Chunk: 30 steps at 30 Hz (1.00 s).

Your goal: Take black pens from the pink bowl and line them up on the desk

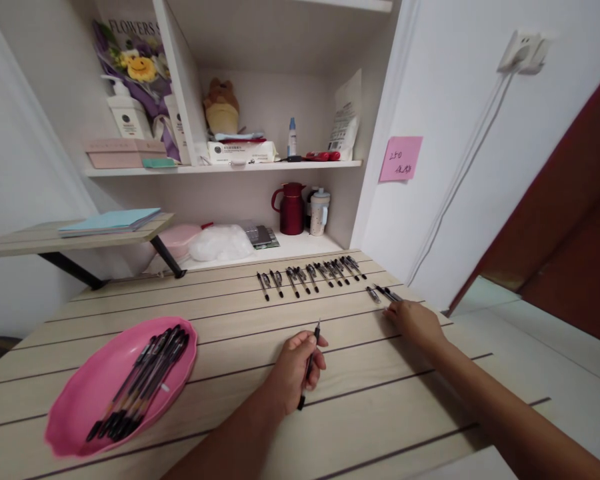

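My left hand (300, 363) is closed around a black pen (309, 367) over the middle of the table. The bare thin tip points up and away, and the dark end comes out below the palm. Farther right, my right hand (410, 320) rests low at the tabletop with its fingers drawn together. Dark pens (387, 293) lie just beyond its knuckles, partly covered by it. What its fingertips grip, if anything, is hidden. Left of them is a clear pen cap (373, 295). A row of pens (310, 278), with small pieces alongside, lies near the table's back edge.
On the left, a pink tray (65, 420) holds several capped pens (143, 387). A raised wooden shelf (25, 239) carries blue paper (110, 222). Behind the table, the cabinet holds a plastic bag (221, 243), a red jug (292, 210) and a cup (319, 213). A wall stands at right.
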Tool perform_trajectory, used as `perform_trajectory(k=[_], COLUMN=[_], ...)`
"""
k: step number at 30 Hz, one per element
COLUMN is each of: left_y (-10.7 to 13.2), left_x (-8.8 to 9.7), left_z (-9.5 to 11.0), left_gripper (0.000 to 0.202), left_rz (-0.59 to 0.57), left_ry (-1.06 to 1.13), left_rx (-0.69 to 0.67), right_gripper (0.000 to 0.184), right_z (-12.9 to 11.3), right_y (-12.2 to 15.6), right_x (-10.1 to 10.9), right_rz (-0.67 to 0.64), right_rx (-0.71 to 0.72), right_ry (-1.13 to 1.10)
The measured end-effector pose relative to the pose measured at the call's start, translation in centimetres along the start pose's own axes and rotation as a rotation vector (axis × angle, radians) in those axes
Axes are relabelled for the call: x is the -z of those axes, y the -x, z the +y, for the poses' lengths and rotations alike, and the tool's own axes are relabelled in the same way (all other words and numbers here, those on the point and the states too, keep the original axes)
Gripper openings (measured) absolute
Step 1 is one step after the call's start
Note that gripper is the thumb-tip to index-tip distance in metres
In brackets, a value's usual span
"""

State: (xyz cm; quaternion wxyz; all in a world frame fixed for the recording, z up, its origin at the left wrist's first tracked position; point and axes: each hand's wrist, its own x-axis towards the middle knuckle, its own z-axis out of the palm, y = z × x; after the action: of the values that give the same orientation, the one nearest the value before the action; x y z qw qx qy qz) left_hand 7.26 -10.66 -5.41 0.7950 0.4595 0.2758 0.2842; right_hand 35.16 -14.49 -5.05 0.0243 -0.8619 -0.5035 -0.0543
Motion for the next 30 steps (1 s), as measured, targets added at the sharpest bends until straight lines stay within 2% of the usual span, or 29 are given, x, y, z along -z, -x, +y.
perform_trajectory(k=[6, 15, 23, 30], left_y=[-0.2, -0.3, -0.3, -0.4], left_x=[0.2, 0.3, 0.3, 0.3], left_z=[-0.2, -0.2, -0.2, -0.3], left_gripper=[0.029, 0.03, 0.032, 0.029], left_rz=[-0.002, -0.01, -0.008, -0.013], left_ry=[-0.004, 0.009, 0.014, 0.021], left_rx=[0.009, 0.006, 0.015, 0.015], right_gripper=[0.026, 0.028, 0.032, 0.033], right_z=[-0.4, -0.6, -0.1, 0.6], right_y=[-2.0, -2.9, -2.9, -2.7], right_x=[-0.1, -0.3, -0.7, 0.3], right_rz=[-0.038, -0.056, -0.012, 0.05], right_rx=[0.014, 0.043, 0.017, -0.072], right_ry=[0.086, 0.093, 0.013, -0.046])
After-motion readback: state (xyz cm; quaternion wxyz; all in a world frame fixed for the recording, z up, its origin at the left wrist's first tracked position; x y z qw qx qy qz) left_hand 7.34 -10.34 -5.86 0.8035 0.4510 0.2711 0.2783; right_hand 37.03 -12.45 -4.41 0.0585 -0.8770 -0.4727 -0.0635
